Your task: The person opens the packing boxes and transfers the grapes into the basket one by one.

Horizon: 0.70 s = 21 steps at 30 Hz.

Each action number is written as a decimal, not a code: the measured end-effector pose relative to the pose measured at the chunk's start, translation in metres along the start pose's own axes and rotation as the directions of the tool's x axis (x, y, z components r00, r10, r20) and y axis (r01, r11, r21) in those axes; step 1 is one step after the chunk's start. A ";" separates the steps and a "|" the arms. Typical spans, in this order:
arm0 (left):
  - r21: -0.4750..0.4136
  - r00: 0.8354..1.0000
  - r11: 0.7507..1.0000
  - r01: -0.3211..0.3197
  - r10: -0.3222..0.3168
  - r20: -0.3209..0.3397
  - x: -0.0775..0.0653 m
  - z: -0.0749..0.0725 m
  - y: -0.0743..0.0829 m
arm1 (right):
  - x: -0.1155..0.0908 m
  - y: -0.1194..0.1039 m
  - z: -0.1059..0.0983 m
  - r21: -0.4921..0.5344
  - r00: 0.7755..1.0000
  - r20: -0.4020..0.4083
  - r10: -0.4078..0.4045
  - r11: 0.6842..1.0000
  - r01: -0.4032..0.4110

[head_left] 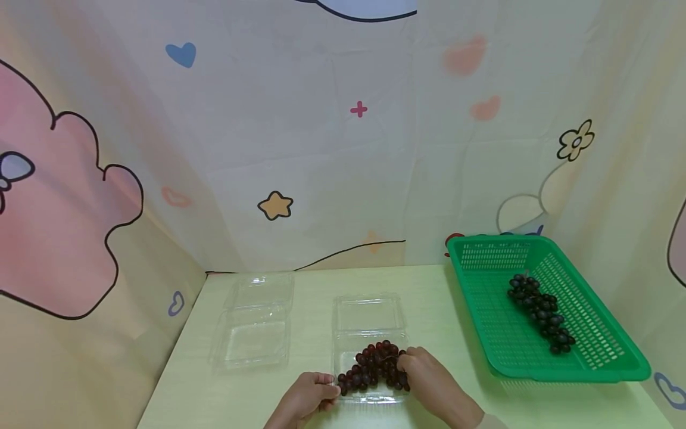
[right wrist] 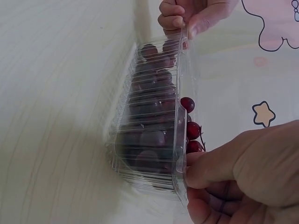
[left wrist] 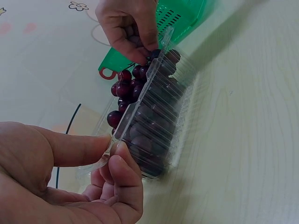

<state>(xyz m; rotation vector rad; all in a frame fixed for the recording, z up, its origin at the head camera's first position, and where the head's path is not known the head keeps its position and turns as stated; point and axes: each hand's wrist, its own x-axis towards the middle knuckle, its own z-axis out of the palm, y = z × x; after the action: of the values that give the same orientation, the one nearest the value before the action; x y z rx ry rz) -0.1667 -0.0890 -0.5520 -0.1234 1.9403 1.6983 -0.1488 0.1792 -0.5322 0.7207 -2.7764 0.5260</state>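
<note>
A bunch of dark red grapes [head_left: 375, 364] lies in the base of an open clear plastic clamshell box [head_left: 370, 314] at the table's front middle. My left hand [head_left: 306, 394] pinches the rim at the box's left end, thumb above and fingers curled below, as the left wrist view shows. At the right end, my right hand [head_left: 431, 381] has its thumb and curled fingers on the bunch, close against the rim. Part of the thin stem shows beside it in the right wrist view. Through the box's ribbed wall [right wrist: 149, 112], more grapes show.
On the right stands a green plastic basket [head_left: 477, 333] with another bunch of dark grapes [head_left: 541, 313] inside. A second open clear clamshell box [head_left: 254, 345] sits at the left of the pale table [head_left: 182, 381]. Behind the table hangs a printed curtain [head_left: 300, 137].
</note>
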 end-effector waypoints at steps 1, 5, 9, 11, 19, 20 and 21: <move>-0.002 1.000 1.000 -0.001 0.001 0.001 0.000 0.000 0.000 | 0.000 0.000 0.000 -0.004 1.000 0.002 -0.005 1.000 0.005; -0.011 1.000 1.000 -0.001 0.001 0.005 0.000 0.000 -0.001 | 0.002 0.000 0.000 -0.009 1.000 0.020 -0.003 1.000 0.003; -0.029 1.000 1.000 -0.010 0.010 0.006 -0.001 0.001 0.000 | 0.003 0.001 0.000 -0.021 0.999 0.034 -0.001 1.000 0.002; -0.031 1.000 0.999 -0.022 0.022 0.007 -0.001 0.000 -0.001 | 0.003 0.000 -0.001 -0.023 0.999 0.036 -0.006 1.000 0.007; -0.019 1.000 0.999 -0.026 0.026 0.003 0.000 0.000 -0.003 | 0.004 0.001 -0.003 0.149 1.000 -0.003 -0.023 0.989 0.023; -0.018 1.000 1.000 -0.025 0.025 0.002 0.000 0.000 -0.003 | 0.004 0.001 -0.004 0.181 1.000 -0.013 -0.021 0.983 0.023; -0.018 1.000 1.000 -0.025 0.025 0.001 0.000 0.000 -0.003 | 0.005 0.001 -0.004 0.211 1.000 -0.017 -0.017 0.977 0.021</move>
<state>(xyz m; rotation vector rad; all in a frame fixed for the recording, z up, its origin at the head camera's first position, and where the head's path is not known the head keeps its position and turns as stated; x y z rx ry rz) -0.1655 -0.0893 -0.5547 -0.1052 1.9334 1.7315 -0.1529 0.1793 -0.5272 0.7820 -2.7233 0.8285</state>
